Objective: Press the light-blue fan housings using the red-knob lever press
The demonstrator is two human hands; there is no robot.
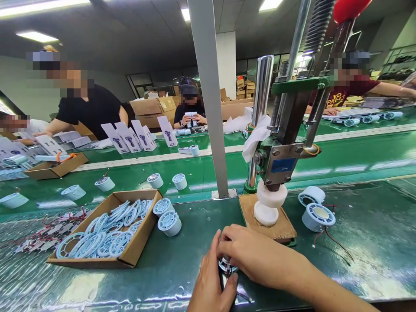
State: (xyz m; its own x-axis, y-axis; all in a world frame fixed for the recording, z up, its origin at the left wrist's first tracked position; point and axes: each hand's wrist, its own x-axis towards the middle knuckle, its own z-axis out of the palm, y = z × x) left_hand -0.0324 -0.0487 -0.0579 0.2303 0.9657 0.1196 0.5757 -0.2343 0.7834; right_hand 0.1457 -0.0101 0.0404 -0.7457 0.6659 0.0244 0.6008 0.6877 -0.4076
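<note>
A small light blue round housing (228, 268) with thin wires stands on the dark green table, just in front of the press. My left hand (211, 277) is wrapped round its left and near sides, thumb at the front. From the right, my right hand (250, 255) reaches over its top with curled fingers, hiding most of it. A silvery part shows under the right fingertips. Beyond the hands, a hand press (282, 162) holds a white block (272, 195) above a white round base (265, 214) on a brown board.
To the left, a cardboard box (138, 247) holds blue rings, with two blue housings (169, 223) beside it. Wired parts (53, 232) lie farther left. Two more housings (318, 216) stand right of the press. A conveyor (195, 169) runs behind; several people work beyond.
</note>
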